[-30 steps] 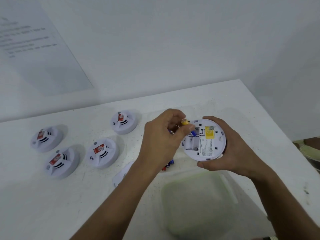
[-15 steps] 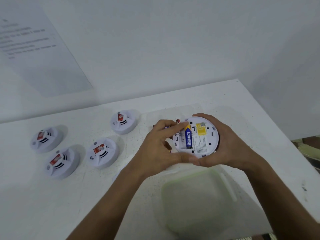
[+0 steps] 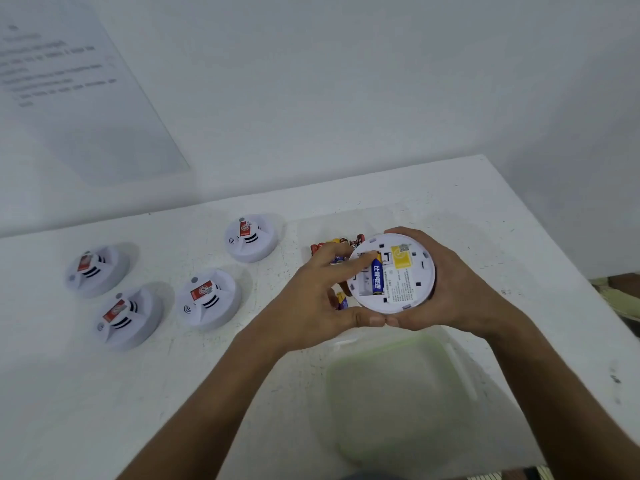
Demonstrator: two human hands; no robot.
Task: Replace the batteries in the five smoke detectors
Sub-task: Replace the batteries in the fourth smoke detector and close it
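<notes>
Right hand (image 3: pixel 450 289) gripped the first detector (image 3: pixel 393 271), left hand (image 3: pixel 322 299) pressing in a battery (image 3: pixel 377 277); four detectors (image 3: pixel 207 297) apparently remained untouched

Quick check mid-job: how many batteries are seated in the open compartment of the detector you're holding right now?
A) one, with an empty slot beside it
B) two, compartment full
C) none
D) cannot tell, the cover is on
A: one blue battery lies in the held smoke detector, the slot to its left is empty, and the left hand presses a finger on the battery's top end.
</notes>
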